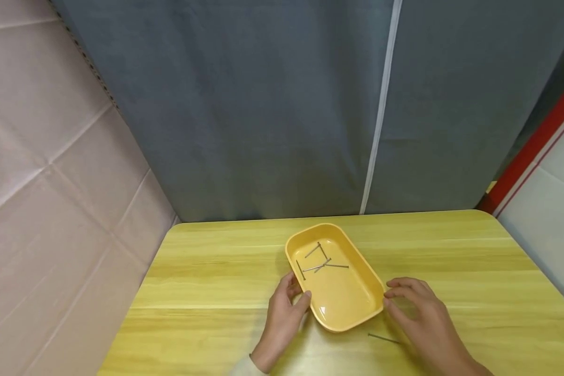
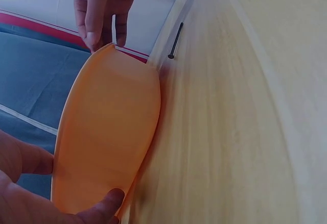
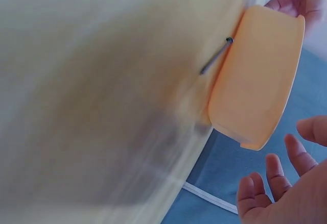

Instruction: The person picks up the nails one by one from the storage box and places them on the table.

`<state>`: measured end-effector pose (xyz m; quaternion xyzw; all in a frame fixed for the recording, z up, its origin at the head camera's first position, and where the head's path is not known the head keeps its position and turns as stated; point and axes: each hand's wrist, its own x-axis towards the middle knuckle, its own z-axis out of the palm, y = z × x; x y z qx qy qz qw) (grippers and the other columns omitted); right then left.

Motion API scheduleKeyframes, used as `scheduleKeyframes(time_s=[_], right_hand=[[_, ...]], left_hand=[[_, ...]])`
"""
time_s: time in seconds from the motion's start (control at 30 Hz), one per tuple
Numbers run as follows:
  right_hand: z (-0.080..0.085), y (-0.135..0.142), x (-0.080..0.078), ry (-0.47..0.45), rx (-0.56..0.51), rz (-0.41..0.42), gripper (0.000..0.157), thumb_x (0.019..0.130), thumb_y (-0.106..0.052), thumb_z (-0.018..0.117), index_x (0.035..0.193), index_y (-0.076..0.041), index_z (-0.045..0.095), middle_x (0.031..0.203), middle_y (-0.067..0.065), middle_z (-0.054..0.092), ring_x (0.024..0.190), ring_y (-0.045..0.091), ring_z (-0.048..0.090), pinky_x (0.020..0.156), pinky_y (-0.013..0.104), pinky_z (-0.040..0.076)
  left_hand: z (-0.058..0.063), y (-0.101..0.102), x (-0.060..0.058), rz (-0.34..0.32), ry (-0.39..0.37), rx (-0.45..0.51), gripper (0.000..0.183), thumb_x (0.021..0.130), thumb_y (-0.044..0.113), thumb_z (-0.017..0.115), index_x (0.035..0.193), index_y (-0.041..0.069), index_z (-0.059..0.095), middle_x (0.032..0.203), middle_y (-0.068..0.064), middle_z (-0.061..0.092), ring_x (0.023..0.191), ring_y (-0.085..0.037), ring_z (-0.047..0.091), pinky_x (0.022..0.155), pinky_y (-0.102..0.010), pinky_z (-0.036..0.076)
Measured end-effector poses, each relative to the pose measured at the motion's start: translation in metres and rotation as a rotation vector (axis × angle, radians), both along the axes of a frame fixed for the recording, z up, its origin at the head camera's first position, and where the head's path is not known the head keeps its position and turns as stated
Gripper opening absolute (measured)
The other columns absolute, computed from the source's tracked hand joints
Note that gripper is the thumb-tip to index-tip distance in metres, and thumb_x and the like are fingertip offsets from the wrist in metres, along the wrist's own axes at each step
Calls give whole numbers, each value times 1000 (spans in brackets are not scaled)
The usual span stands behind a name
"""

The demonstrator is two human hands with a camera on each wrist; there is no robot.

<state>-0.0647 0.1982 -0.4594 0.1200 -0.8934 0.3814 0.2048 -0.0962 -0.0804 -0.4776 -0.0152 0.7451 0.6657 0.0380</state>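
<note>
A yellow rectangular tray (image 1: 345, 303) with rounded corners stands at a slant on the table, several thin metal nails (image 1: 326, 265) scattered in its far half. My left hand (image 1: 282, 313) grips the tray's left side, thumb at the rim and fingers against the outer wall. At the near right corner is my right hand (image 1: 423, 318), fingertips close to the rim. Its fingers (image 3: 278, 175) are spread and loosely bent in the right wrist view, with nothing held. One loose nail (image 1: 383, 338) lies on the table by the tray's near right side, beside the right hand.
The wood-grain table (image 1: 192, 292) has rounded far corners. Behind it hangs a dark grey curtain (image 1: 263, 115) with a pale vertical strip. A light quilted-looking wall covering (image 1: 66, 209) is on the left, and a white panel with a red border (image 1: 536, 151) on the right.
</note>
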Motion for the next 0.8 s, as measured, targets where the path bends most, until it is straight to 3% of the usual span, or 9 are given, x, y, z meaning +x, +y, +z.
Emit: scheduleKeyframes(time_s=[0.17,0.53,0.8], right_hand=[[-2,-9,-15,60,-28,37,19,77,1,84,91,-10,76,110,2,68,107,13,53,93,1,33],[-7,-26,-35,103,5,55,18,76,-1,85,90,-7,77,109,2,69,106,19,55,85,9,39],[-9,-27,-43,63,47,48,13,80,-5,84,91,-7,78,110,1,69,108,20,55,85,16,41]], left_hand=[[-1,0,1,14,-17,-33,65,94,10,66,152,2,38,138,-19,56,124,-34,58,84,-23,58],[-1,1,1,0,33,5,68,95,10,66,154,0,34,141,-21,53,124,-35,57,85,-23,58],[-4,1,1,-5,71,-46,78,94,8,66,159,5,24,140,-18,55,122,-33,59,86,-23,57]])
